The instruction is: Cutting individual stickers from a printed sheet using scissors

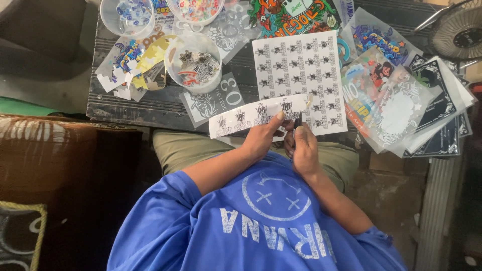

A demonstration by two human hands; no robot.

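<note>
Dark wooden table [150,108], seen from above the person's head. On it, near the front edge at the middle: a white sticker sheet [301,70], rectangular, printed with rows of small black-and-white emblems. Right of it, reaching the right edge: a fanned stack of clear plastic sleeves [401,100] holding colourful and black-bordered prints. At the far edge, middle: a bright cartoon print [293,15] in green, orange and red. Near the left corner: loose yellow, white and blue cutouts [133,65]. Three clear round tubs: two at the far edge [126,15] [197,10] with small coloured pieces, one nearer the front [195,62] with black-and-white cut stickers. A grey label [216,100] with white ornament lies just in front of that tub.

Left hand [261,138]: fingers closed narrowly on a long white strip [251,116], thumb tip on top near its right end. Strip carries four black emblems in a row, is held over the table's front edge, tilted slightly up to the right.

Right hand [304,148]: fingers curled tight around scissors [297,123]; only a dark bit shows at the strip's right end. Whether blades are open: cannot tell.
</note>
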